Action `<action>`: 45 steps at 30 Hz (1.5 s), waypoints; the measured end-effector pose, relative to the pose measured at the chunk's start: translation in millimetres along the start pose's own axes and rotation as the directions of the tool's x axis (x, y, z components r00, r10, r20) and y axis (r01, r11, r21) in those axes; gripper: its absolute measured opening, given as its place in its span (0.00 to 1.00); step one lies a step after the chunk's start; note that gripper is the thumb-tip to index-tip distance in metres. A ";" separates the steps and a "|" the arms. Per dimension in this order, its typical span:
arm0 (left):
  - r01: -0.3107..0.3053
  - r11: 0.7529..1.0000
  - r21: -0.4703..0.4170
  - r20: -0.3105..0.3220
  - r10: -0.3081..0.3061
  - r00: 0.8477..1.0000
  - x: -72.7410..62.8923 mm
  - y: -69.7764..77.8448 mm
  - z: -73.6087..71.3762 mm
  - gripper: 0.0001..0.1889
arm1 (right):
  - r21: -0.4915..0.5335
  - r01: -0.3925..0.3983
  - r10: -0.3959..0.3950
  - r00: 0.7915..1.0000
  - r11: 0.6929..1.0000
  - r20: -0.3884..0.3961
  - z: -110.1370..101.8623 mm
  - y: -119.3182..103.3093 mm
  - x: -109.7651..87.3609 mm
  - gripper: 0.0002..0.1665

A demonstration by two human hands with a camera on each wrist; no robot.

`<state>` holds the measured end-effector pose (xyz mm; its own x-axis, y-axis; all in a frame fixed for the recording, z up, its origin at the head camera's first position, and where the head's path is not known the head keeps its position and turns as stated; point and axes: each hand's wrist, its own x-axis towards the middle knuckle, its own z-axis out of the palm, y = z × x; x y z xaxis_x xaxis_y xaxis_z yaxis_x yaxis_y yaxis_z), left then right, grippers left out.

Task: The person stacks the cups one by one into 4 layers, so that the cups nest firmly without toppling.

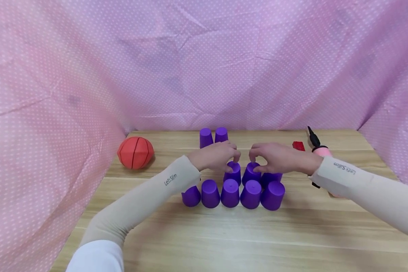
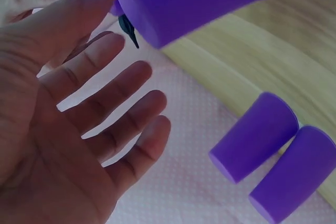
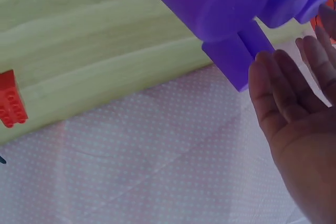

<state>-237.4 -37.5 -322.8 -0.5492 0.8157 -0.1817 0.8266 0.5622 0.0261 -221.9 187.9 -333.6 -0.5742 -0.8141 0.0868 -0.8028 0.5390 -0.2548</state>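
Several purple cups stand upside down on the table in rows. My left hand [image 1: 219, 155] hovers over a middle-row cup [image 1: 232, 176], its thumb at the cup's side; whether they touch I cannot tell. Beside it, my right hand [image 1: 275, 156] is over the neighbouring cup [image 1: 250, 177], thumb near its top. In the left wrist view the left fingers [image 2: 126, 98] are spread and loosely extended, holding nothing. Loosely straight right fingers [image 3: 286, 90] show in the right wrist view, below the cups. The left forearm partly hides the middle row's left side.
A front row of purple cups [image 1: 230, 194] stands nearer me. Two more cups [image 1: 205, 138] are at the back. An orange-red ball [image 1: 136, 153] sits left. At right are a red toy brick [image 1: 298, 146] and a black-and-pink pump [image 1: 321, 151]. Pink dotted cloth [image 1: 204, 68] hangs behind.
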 end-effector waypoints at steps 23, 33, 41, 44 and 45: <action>-0.019 0.999 -0.045 0.016 0.020 1.000 7.5 -0.8 10.4 0.11 | 0.020 -0.015 0.016 0.998 1.000 -0.053 21.4 3.9 -12.2 0.12; 0.041 0.998 -0.056 -0.124 -0.047 0.991 28.0 -28.8 2.8 0.09 | -0.003 -0.138 0.136 0.978 0.990 -0.161 -1.3 23.0 -3.7 0.12; 0.114 0.993 -0.020 -0.203 -0.116 0.972 53.7 -45.7 -3.5 0.09 | -0.023 -0.203 0.193 0.955 0.979 -0.226 -3.6 53.9 5.0 0.13; 0.142 0.989 -0.039 -0.228 -0.147 0.962 63.1 -51.9 -3.5 0.09 | -0.020 -0.225 0.214 0.947 0.974 -0.240 -4.4 62.7 8.7 0.12; 0.155 0.986 -0.057 -0.230 -0.164 0.959 66.8 -54.4 -3.0 0.09 | -0.012 -0.237 0.227 0.944 0.971 -0.240 -4.7 65.4 10.3 0.12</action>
<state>-319.4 -13.2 -333.3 -0.6905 0.7218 0.0478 0.7233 0.6884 0.0539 -281.0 215.9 -344.9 -0.7629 -0.5942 0.2547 -0.6458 0.7190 -0.2570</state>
